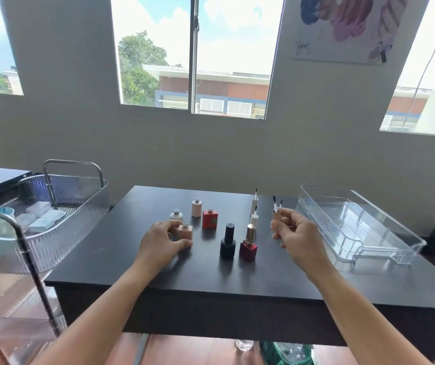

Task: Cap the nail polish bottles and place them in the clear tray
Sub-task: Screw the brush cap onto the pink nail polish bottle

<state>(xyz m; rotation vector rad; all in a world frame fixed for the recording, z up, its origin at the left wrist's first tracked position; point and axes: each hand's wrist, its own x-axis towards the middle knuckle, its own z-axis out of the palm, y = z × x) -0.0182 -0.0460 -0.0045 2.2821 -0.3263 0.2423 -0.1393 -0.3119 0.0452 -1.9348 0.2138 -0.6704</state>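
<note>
My left hand (pixel 158 241) is gripping the uncapped peach bottle (pixel 185 232) on the table (pixel 263 280), my right hand (pixel 295 233) is pinching a brush cap (pixel 275 214); only the black bottle (pixel 227 242) and maroon bottle (pixel 248 249) are standing capped, the tray (pixel 356 222) holding none.

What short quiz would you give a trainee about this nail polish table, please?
1. True or false: the clear tray already holds a bottle.
2. Which does the left hand grip? A black capped bottle; B pink square bottle; C red square bottle.
3. How many bottles on the table stand uncapped?
Key: 1 false; 2 B; 3 four.
</note>
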